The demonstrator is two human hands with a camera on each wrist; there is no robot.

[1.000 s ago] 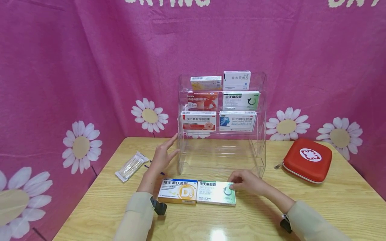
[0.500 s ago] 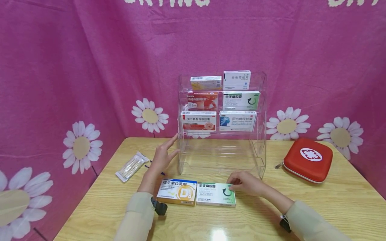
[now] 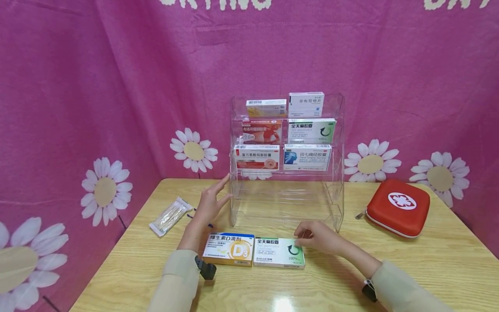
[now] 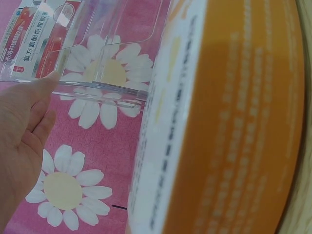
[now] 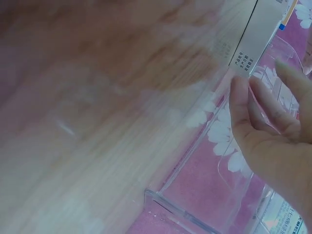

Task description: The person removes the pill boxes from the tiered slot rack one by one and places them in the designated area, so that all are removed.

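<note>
In the head view, my left hand (image 3: 209, 204) touches the left side of a clear tiered display rack (image 3: 286, 208), fingers mostly straight. My right hand (image 3: 319, 236) pinches the back right corner of a white-and-green capsule box (image 3: 274, 255), which lies on the table before the rack. In the right wrist view, the fingertips meet the end of this box (image 5: 248, 51). A vitamin D box (image 3: 228, 250), white and orange with a blue band, lies just left of it. That box (image 4: 234, 117) fills much of the left wrist view.
Several medicine boxes stand in the rack's upper tiers, among them a red-and-white box (image 3: 256, 159) and a blue-and-white box (image 3: 307, 158). A pack of cotton swabs (image 3: 170, 216) lies at left on the table (image 3: 390, 268). A red first-aid case (image 3: 398, 209) rests at right.
The capsule box has shifted very slightly towards me, with my right hand staying at its corner. The vitamin D box has edged slightly left. My left hand has stayed on the rack.
</note>
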